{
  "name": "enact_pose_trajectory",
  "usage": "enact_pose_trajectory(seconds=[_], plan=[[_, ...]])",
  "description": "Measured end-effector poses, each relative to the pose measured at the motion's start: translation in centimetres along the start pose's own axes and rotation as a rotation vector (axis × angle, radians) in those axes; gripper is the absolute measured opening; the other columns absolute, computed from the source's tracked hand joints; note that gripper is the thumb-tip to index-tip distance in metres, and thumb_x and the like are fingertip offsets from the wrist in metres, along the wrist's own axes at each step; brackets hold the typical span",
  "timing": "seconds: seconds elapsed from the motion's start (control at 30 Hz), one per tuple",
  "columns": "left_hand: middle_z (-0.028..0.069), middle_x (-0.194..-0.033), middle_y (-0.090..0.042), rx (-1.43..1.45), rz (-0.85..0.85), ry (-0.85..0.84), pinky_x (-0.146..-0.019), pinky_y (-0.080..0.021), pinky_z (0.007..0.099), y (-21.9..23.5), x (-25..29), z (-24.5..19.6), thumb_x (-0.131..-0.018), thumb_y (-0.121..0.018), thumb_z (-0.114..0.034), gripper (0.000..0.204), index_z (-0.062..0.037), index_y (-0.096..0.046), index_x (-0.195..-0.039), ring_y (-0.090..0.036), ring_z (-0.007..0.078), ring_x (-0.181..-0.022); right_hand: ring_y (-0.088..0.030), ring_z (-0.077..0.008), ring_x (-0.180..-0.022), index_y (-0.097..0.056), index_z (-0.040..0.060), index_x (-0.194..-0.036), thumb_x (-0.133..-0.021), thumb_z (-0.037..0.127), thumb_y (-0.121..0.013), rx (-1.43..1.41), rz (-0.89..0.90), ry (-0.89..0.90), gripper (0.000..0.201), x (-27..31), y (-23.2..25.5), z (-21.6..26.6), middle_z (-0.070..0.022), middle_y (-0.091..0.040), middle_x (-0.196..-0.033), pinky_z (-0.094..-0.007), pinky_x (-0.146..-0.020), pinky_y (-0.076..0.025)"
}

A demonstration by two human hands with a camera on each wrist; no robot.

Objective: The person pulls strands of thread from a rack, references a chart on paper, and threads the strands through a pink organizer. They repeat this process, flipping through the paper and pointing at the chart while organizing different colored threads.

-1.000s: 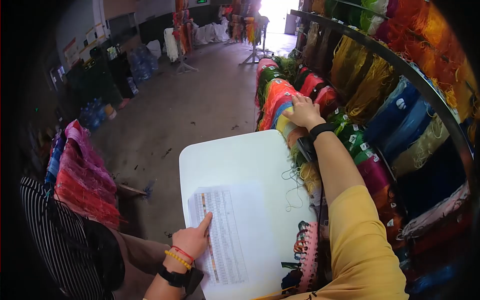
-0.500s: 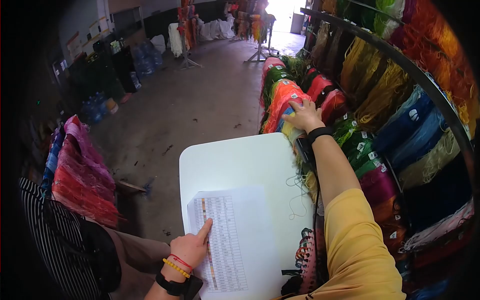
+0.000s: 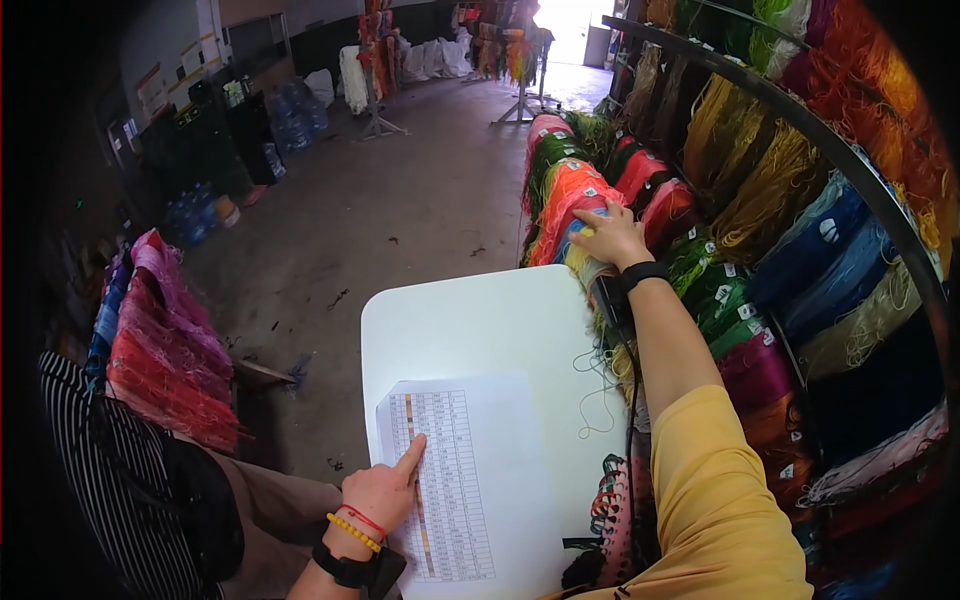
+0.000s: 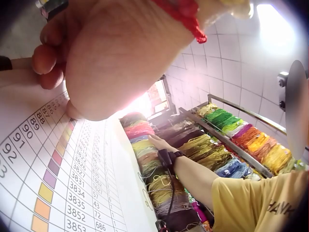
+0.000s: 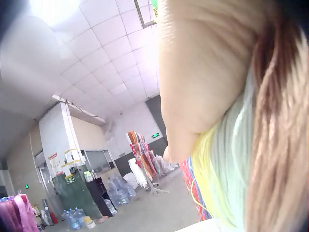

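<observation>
The left hand lies over a printed sheet, its index finger straight and touching the column of colour swatches in the chart. Its other fingers are curled in, as the left wrist view shows. In that view, numbered rows with purple, yellow and orange swatches show below the palm. The right hand rests with spread fingers on a row of hanging thread skeins, over blue and yellow ones. Seen from the right wrist, yellow thread, pale green thread and brown thread hang beneath the palm.
The sheet lies on a white board. Pink rings of thread samples sit at its right edge. Racks of coloured skeins line the right side, with a curved metal rail above. Pink and red skeins hang at left.
The right hand has drawn back slightly toward the body along the skeins, uncovering a tag on the coral ones. The left index finger stays at about the same swatch. The head view has shifted a little.
</observation>
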State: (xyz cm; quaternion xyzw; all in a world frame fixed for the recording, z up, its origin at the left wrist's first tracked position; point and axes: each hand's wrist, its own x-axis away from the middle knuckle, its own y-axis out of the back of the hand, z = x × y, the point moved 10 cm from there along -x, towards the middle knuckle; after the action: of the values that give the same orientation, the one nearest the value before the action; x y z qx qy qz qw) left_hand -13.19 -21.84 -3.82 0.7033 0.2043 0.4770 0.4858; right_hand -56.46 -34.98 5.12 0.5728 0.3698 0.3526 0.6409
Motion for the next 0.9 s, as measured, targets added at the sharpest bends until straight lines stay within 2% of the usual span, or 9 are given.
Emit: enact_pose_trajectory(seconds=[0.27,0.3,0.4,0.6,0.63,0.73,0.77,0.8,0.9], plan=[[0.0144,-0.079,-0.067,-0.016,0.018,0.015,-0.065,-0.052,0.0432,0.0,0.1,0.1,-0.094,-0.038,-0.032,0.052,-0.0340,-0.023,-0.144,-0.066,0.0310,-0.070,-0.024,-0.0334,-0.136,-0.039,0.0383,-0.138,-0.077,0.054,-0.059,0.038,0.037,-0.002,0.066,-0.2,-0.1,0.0,-0.0139,-0.024,-0.149,-0.0527,-0.107,-0.022],[0.0145,-0.080,-0.067,-0.019,0.019,0.015,-0.065,-0.052,0.0431,-0.1,0.0,0.1,-0.094,-0.038,-0.031,0.052,-0.0339,-0.023,-0.144,-0.066,0.0308,-0.070,-0.024,-0.0351,-0.136,-0.037,0.0343,-0.140,-0.075,0.056,-0.060,0.038,0.027,0.013,0.072,-0.5,-0.2,-0.1,-0.0165,-0.025,-0.149,-0.0552,-0.106,-0.023],[0.0149,-0.082,-0.067,0.001,0.030,0.019,-0.066,-0.052,0.0434,-0.1,0.1,0.1,-0.093,-0.040,-0.031,0.055,-0.0338,-0.023,-0.144,-0.067,0.0310,-0.072,-0.024,-0.0319,-0.136,-0.038,0.0284,-0.140,-0.076,0.051,-0.062,0.017,-0.094,-0.001,0.072,0.7,1.8,0.4,-0.0132,-0.024,-0.149,-0.0531,-0.106,-0.023],[0.0152,-0.084,-0.067,0.008,-0.028,-0.017,-0.069,-0.052,0.0433,-0.5,0.1,0.4,-0.089,-0.044,-0.028,0.059,-0.0335,-0.023,-0.144,-0.067,0.0318,-0.074,-0.040,-0.0300,-0.126,-0.049,0.0162,-0.131,-0.080,0.041,-0.062,-0.036,-0.388,0.189,0.058,2.9,7.9,1.9,-0.0118,-0.043,-0.137,-0.0501,-0.100,-0.034],[0.0154,-0.084,-0.067,0.014,-0.035,-0.025,-0.070,-0.052,0.0432,-0.3,0.2,0.3,-0.088,-0.044,-0.027,0.060,-0.0331,-0.023,-0.144,-0.067,0.0320,-0.075,-0.049,-0.0302,-0.117,-0.056,0.0140,-0.123,-0.081,0.039,-0.061,-0.065,-0.469,0.230,0.050,3.8,9.4,2.1,-0.0115,-0.054,-0.126,-0.0502,-0.096,-0.038],[0.0165,-0.085,-0.067,0.028,-0.076,-0.056,-0.071,-0.052,0.0440,0.0,0.3,0.3,-0.089,-0.042,-0.026,0.057,-0.0321,-0.025,-0.143,-0.066,0.0335,-0.076,-0.053,-0.0301,-0.113,-0.060,0.0126,-0.116,-0.081,0.039,-0.060,-0.129,-0.339,0.218,0.044,5.1,11.0,1.7,-0.0118,-0.058,-0.120,-0.0513,-0.094,-0.039],[0.0172,-0.085,-0.067,0.030,-0.096,-0.071,-0.070,-0.051,0.0451,-0.1,0.1,0.3,-0.091,-0.040,-0.027,0.053,-0.0319,-0.027,-0.143,-0.066,0.0348,-0.076,-0.057,-0.0300,-0.108,-0.063,0.0108,-0.110,-0.082,0.039,-0.059,-0.133,-0.362,0.256,0.040,5.9,11.7,1.9,-0.0122,-0.062,-0.113,-0.0505,-0.091,-0.042],[0.0179,-0.085,-0.067,0.034,-0.106,-0.084,-0.069,-0.051,0.0462,-0.6,0.0,0.4,-0.093,-0.037,-0.029,0.049,-0.0317,-0.028,-0.142,-0.065,0.0361,-0.076,-0.059,-0.0308,-0.103,-0.063,0.0076,-0.107,-0.082,0.036,-0.060,-0.155,-0.326,0.267,0.038,6.5,11.9,1.8,-0.0128,-0.064,-0.108,-0.0451,-0.088,-0.045],[0.0179,-0.087,-0.067,0.058,-0.152,-0.105,-0.071,-0.050,0.0464,-1.2,-0.4,0.6,-0.092,-0.037,-0.026,0.050,-0.0309,-0.030,-0.141,-0.065,0.0363,-0.080,-0.063,-0.0322,-0.092,-0.063,0.0014,-0.105,-0.082,0.032,-0.061,-0.253,-0.159,0.388,0.038,11.3,12.4,4.3,-0.0166,-0.066,-0.097,-0.0379,-0.080,-0.049]])
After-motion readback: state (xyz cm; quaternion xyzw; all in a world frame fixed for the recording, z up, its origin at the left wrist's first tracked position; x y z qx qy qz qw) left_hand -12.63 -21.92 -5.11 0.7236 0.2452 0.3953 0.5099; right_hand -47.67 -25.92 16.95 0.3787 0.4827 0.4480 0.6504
